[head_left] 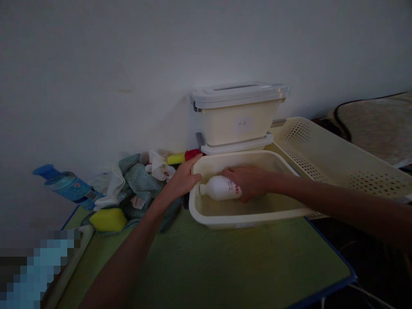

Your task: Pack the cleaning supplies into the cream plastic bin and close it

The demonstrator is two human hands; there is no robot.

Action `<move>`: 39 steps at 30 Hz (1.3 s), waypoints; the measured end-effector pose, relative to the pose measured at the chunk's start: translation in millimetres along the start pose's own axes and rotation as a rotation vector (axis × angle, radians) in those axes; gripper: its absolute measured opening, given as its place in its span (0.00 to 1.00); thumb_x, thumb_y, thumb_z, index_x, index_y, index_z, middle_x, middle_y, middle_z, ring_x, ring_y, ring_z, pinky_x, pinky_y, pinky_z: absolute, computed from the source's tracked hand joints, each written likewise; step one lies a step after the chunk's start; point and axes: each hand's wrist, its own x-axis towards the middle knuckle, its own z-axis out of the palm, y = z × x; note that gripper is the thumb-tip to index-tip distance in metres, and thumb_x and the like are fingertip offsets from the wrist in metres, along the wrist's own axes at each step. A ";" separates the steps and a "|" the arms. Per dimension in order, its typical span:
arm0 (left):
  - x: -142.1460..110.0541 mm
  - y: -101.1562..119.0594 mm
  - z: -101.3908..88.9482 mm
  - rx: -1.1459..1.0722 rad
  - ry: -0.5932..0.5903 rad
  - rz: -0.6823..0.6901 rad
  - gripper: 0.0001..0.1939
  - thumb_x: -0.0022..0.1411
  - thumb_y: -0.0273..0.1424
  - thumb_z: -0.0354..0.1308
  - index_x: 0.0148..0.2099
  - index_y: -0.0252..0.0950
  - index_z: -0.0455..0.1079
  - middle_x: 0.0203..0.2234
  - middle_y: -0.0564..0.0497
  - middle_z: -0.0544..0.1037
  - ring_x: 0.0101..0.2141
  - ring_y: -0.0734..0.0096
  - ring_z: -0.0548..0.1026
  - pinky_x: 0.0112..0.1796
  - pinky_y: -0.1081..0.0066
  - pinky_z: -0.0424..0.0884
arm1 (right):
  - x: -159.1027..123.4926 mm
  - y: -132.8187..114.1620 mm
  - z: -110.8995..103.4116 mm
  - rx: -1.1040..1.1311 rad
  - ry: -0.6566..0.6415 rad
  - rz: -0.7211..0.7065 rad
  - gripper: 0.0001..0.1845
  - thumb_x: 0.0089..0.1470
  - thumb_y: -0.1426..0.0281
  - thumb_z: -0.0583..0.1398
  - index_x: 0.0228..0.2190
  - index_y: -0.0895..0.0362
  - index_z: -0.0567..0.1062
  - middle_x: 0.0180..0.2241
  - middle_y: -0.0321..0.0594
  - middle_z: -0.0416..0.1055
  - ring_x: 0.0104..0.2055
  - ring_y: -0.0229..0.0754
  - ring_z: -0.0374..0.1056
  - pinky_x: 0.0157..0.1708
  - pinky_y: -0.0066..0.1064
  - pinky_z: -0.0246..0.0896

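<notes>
A cream plastic bin (pixel 206 219) with an open top stands on the green table. My right hand (pixel 252 182) reaches inside it, closed around the base end of a white bottle (pixel 219 189). The bottle lies on its side, with its white cap pointing left and red print near my fingers. At the bin's left rim, my left hand (pixel 185 178) grips the wall, thumb over the inner side; its other fingers are partly hidden.
Behind the bin stands a lidded cream box (pixel 238 124) on a white lid. A perforated basket (pixel 341 165) is at right. To the left lie a grey-green cloth (pixel 141 178), a yellow sponge (pixel 107 219) and a tilted blue bottle (pixel 72 189). The table (pixel 225 262) has a blue edge.
</notes>
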 end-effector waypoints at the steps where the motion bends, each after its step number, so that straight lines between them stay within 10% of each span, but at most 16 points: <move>1: 0.0 -0.4 0.0 0.003 0.000 0.005 0.35 0.41 0.22 0.47 0.56 0.28 0.61 0.53 0.43 0.67 0.52 0.58 0.65 0.54 0.56 0.58 | 0.0 0.2 -1.7 -0.001 0.000 0.001 0.32 0.35 0.67 0.65 0.44 0.61 0.63 0.41 0.49 0.69 0.38 0.49 0.67 0.35 0.36 0.60; 39: -2.8 0.0 -3.9 -0.034 -0.095 -0.069 0.38 0.45 0.24 0.47 0.61 0.27 0.52 0.56 0.41 0.63 0.52 0.55 0.65 0.50 0.55 0.62 | 8.1 1.6 11.2 -0.010 0.013 -0.005 0.32 0.35 0.70 0.65 0.45 0.60 0.63 0.42 0.48 0.68 0.42 0.51 0.66 0.39 0.39 0.61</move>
